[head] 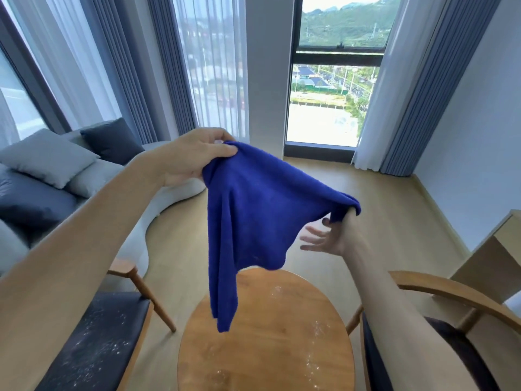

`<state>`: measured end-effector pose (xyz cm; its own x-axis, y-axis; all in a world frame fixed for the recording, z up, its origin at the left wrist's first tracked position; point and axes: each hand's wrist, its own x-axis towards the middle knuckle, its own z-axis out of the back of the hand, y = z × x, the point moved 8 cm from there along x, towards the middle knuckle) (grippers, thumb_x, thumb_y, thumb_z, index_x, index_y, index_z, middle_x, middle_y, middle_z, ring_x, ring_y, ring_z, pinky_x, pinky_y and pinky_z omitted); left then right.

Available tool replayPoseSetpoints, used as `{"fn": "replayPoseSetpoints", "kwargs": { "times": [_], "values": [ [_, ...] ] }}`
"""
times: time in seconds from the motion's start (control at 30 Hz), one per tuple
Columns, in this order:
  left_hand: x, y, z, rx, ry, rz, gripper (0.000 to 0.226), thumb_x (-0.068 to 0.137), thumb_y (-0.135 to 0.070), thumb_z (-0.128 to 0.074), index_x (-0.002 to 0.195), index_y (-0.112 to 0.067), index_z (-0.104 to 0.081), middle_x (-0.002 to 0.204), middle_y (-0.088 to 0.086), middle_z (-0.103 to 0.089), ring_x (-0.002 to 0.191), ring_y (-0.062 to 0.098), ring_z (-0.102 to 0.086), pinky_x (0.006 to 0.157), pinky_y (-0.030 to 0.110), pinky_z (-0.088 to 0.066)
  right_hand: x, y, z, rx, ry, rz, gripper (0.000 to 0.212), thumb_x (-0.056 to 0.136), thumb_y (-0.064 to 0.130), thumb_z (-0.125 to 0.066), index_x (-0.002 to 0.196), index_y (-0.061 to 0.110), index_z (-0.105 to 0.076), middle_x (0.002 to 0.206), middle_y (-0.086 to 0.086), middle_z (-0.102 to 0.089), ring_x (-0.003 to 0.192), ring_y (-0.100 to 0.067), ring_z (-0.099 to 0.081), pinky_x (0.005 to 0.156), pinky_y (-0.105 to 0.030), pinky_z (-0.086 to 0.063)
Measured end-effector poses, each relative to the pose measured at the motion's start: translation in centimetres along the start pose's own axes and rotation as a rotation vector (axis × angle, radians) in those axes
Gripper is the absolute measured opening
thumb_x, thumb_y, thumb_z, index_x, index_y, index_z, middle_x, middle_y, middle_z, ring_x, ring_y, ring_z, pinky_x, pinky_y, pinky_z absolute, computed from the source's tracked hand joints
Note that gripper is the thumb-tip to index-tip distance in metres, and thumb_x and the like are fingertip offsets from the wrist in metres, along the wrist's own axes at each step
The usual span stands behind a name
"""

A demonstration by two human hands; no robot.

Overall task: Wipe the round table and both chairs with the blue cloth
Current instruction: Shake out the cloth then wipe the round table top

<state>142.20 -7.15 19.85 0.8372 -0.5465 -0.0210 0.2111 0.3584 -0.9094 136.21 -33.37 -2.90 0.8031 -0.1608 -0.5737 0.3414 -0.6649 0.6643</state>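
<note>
Raised left hand point(194, 156) and right hand point(335, 235) (fingers splayed) pinch the blue cloth point(253, 221)

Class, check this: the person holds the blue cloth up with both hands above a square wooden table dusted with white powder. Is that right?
Not quite. The head view shows the table is round, not square. The rest holds: left hand and right hand hold the blue cloth above it, and white powder dusts it.

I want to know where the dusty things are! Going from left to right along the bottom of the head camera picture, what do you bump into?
Left chair's dark dusty seat → round table with white specks → right chair.
</note>
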Motion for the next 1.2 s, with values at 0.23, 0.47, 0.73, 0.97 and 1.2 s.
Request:
{"fn": "replayPoseSetpoints", "kwargs": {
  "times": [0.23,0.47,0.73,0.97,1.2],
  "values": [
    [-0.3,0.9,0.8,-0.048,-0.121,0.061,0.011,0.099,-0.017,-0.049,0.103,-0.012,-0.058,0.088,0.005,-0.062,0.057,0.009,-0.064,0.047,0.027,-0.053,-0.6,-6.9,-2.1,0.163,0.186,-0.154,0.044,0.072,0.05,-0.054,0.086,0.009,-0.053,0.079,-0.012,-0.064,0.068,-0.028,-0.065,0.078,-0.054,-0.054],
    [0.3,1.6,0.4,-0.167,-0.184,0.105,0.009,0.098,-0.013,-0.05,0.097,-0.011,-0.059,0.086,0.005,-0.065,0.062,0.011,-0.065,0.046,0.024,-0.051,-4.0,-17.1,-5.8,0.089,0.451,-0.288,0.041,0.08,0.044,-0.068,0.1,0.009,-0.066,0.105,-0.015,-0.064,0.096,-0.036,-0.057,0.087,-0.044,-0.042],
    [-0.4,4.9,5.1,-0.205,-0.274,0.257,0.013,0.089,0.001,-0.056,0.096,-0.008,-0.063,0.094,0.009,-0.064,0.076,0.016,-0.065,0.052,0.025,-0.056,-4.6,-15.3,-2.8,-0.085,0.237,-0.094,0.045,0.074,-0.016,-0.051,0.116,-0.005,-0.062,0.104,-0.02,-0.068,0.088,-0.03,-0.062,0.077,-0.036,-0.053],
    [-1.9,10.6,7.8,0.619,-0.145,0.326,0.039,0.084,0.011,-0.048,0.115,-0.005,-0.064,0.111,0.015,-0.062,0.098,0.027,-0.056,0.08,0.032,-0.047,-5.4,-3.4,0.6,-0.652,-0.165,0.495,0.024,0.079,-0.014,-0.057,0.082,0.007,-0.069,0.068,-0.005,-0.069,0.061,-0.015,-0.065,0.058,-0.03,-0.056],
    [-3.0,15.3,8.4,0.508,-0.217,0.367,0.018,0.097,-0.004,-0.042,0.102,-0.009,-0.058,0.094,0.02,-0.06,0.079,0.035,-0.066,0.054,0.039,-0.06,-7.6,2.8,-0.6,-0.667,-0.074,0.407,0.017,0.079,-0.007,-0.056,0.089,0.001,-0.068,0.079,-0.012,-0.065,0.072,-0.021,-0.061,0.061,-0.033,-0.056]
  ]
}}
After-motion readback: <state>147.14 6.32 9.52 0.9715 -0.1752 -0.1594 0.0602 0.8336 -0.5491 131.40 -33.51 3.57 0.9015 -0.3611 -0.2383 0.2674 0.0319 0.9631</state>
